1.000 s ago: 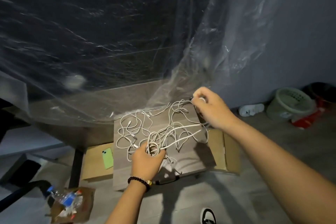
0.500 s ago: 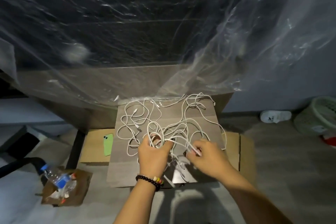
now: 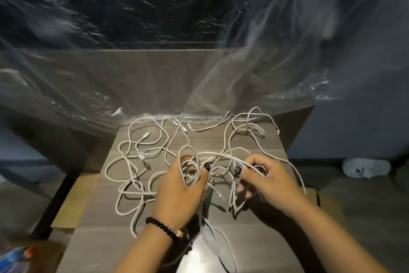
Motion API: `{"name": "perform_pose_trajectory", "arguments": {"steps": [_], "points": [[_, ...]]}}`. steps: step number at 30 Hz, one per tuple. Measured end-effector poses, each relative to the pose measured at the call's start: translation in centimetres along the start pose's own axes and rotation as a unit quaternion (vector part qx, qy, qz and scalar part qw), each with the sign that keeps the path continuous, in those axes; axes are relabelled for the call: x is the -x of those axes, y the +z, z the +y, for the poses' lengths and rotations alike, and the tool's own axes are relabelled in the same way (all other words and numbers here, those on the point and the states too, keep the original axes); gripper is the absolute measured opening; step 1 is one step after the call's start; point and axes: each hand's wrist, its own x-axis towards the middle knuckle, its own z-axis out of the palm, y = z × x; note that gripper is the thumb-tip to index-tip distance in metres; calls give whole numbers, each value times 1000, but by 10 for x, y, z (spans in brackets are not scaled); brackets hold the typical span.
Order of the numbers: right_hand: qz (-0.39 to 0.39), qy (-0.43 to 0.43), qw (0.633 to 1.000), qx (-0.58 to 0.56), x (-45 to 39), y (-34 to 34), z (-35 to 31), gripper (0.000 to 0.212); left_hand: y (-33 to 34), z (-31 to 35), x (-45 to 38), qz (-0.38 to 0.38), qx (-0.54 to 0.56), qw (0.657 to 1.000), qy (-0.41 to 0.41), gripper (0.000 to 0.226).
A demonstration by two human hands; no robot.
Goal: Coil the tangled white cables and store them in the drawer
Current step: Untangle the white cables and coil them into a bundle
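A tangle of white cables sprawls over a grey wood-grain board in front of me. My left hand, with a dark bead bracelet at the wrist, grips a small coil of loops of that cable. Just to its right, my right hand pinches a strand that runs from the coil, thumb and fingers curled round it. More cable hangs off the board's near edge. No drawer is visible.
Clear plastic sheeting hangs over a dark unit behind the board. Cardboard lies under the board on the left. A plastic bottle sits at the lower left. A white shoe lies on the floor at the right.
My right hand came back from the far right corner of the board to beside my left hand and now pinches a strand. The camera moved closer to the board.
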Motion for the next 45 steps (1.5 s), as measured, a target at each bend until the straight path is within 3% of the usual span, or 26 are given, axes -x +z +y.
{"name": "perform_pose_trajectory", "arguments": {"steps": [8,15,22,25,33,45], "points": [[35,-104,994,-3,-41,5,23,11,14,-11,-45,-17,-57,994,93,17],[44,-174,984,24,-51,2,28,10,28,-14,-54,-35,-61,992,104,17],[18,-182,983,16,-35,5,28,12,26,-24,-41,44,-13,994,103,18],[17,-185,982,11,-16,4,19,13,12,-16,-32,54,19,995,83,23],[53,-261,963,44,72,-3,-52,21,-50,41,35,83,-30,975,203,30],[149,-297,940,75,236,-1,-95,18,-77,75,180,67,-107,945,302,14]]}}
